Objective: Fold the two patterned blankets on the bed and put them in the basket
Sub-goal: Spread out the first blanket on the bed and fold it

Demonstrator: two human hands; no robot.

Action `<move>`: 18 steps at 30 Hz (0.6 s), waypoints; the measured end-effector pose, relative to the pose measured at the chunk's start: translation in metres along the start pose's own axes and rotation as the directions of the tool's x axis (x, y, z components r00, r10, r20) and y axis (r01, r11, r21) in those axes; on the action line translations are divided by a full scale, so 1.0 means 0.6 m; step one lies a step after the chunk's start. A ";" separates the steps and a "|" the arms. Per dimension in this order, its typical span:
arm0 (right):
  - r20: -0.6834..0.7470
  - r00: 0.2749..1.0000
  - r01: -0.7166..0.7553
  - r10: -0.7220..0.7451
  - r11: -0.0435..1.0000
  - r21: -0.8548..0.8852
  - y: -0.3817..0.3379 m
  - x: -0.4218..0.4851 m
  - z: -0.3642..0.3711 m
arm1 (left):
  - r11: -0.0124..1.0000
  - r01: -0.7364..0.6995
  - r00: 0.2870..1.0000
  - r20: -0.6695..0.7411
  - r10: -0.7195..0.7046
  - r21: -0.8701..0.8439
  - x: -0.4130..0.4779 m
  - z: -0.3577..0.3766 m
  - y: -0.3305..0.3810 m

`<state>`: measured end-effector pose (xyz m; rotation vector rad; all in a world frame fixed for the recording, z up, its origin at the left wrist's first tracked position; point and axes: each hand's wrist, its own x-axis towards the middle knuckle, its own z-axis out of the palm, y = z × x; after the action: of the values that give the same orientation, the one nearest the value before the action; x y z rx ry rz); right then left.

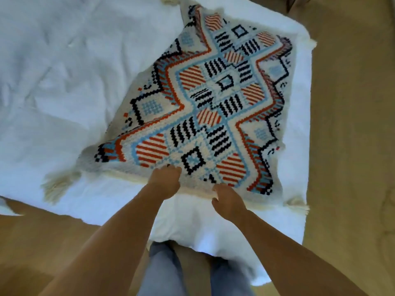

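Fold in hand: gripping near hem of patterned blanket [213, 99] with left hand [165, 180] and right hand [226, 201] curled on it; next, likely carrying hem beyond fingertips to far edge

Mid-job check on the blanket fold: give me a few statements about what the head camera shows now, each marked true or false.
1. Both the left hand and the right hand grip the near edge of the patterned blanket. True.
2. The patterned blanket is already folded into a small bundle. False: it lies spread out on the bed, with all four corners showing.
3. A basket stands on the bed beside it. False: no basket is in view.
4. Cream tassels hang at the blanket's corners. True.
5. Two patterned blankets are in view. False: only one shows.
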<state>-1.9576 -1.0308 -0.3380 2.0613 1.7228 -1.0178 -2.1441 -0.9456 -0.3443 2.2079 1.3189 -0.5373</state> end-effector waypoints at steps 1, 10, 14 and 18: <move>-0.003 0.999 -0.049 0.049 0.999 0.002 0.054 -0.013 -0.006 | 0.993 -0.075 0.997 0.035 0.073 0.086 0.012 0.005 0.046; 0.031 0.999 -0.031 0.037 0.986 -0.161 0.351 0.019 -0.005 | 0.944 -0.234 0.972 0.031 0.233 0.234 0.135 0.137 0.375; 0.026 0.997 0.073 -0.069 0.954 -0.292 0.401 0.059 0.034 | 0.981 -0.092 0.991 -0.076 0.106 0.170 0.175 0.203 0.448; -0.072 0.976 0.177 -0.206 0.940 -0.292 0.427 0.095 0.066 | 0.989 0.065 0.966 -0.258 -0.028 0.134 0.184 0.250 0.470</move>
<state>-1.7278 -1.0779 -0.4622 1.8191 2.0204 -0.6731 -1.8546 -1.0730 -0.4631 2.4328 1.5079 -0.3821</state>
